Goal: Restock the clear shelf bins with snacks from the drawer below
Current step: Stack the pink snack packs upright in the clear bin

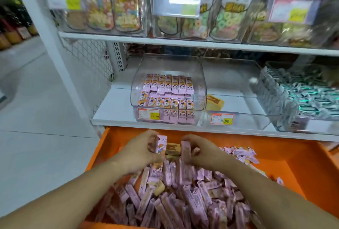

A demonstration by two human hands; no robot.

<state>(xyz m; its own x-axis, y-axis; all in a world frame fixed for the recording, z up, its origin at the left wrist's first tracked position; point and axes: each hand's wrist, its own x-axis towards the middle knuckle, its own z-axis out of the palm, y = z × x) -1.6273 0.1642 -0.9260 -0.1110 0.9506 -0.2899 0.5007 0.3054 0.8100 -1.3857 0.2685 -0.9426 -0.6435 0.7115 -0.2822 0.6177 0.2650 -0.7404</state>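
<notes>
Both of your hands are curled around pink snack packets above the orange drawer (302, 173): your left hand (141, 150) pinches one upright packet (161, 144) with its printed face toward you, and your right hand (198, 150) grips another pink packet (185, 150) by its end, though motion blur makes it hard to say whether a second packet is tucked behind its fingers. Using the drawer as your reference, the loose heap of pink packets (179, 197) fills its near and middle part, a few tan-wrapped pieces (173, 149) lie just beyond your hands, and the clear bin (167, 98) that takes this snack sits on the white shelf (113, 107) directly above the drawer's back edge. That bin is only partly filled, with packets standing in neat rows facing outward. To do this step well, gather several packets before lifting, turn them all the same way up, and square their ends so they drop in as a row. Leave the tan pieces behind; they seem to belong in the neighbouring bin (236, 107), above the drawer and to the right, which holds one tan item. Lift straight up past the shelf lip and avoid knocking the price label (149, 114).
</notes>
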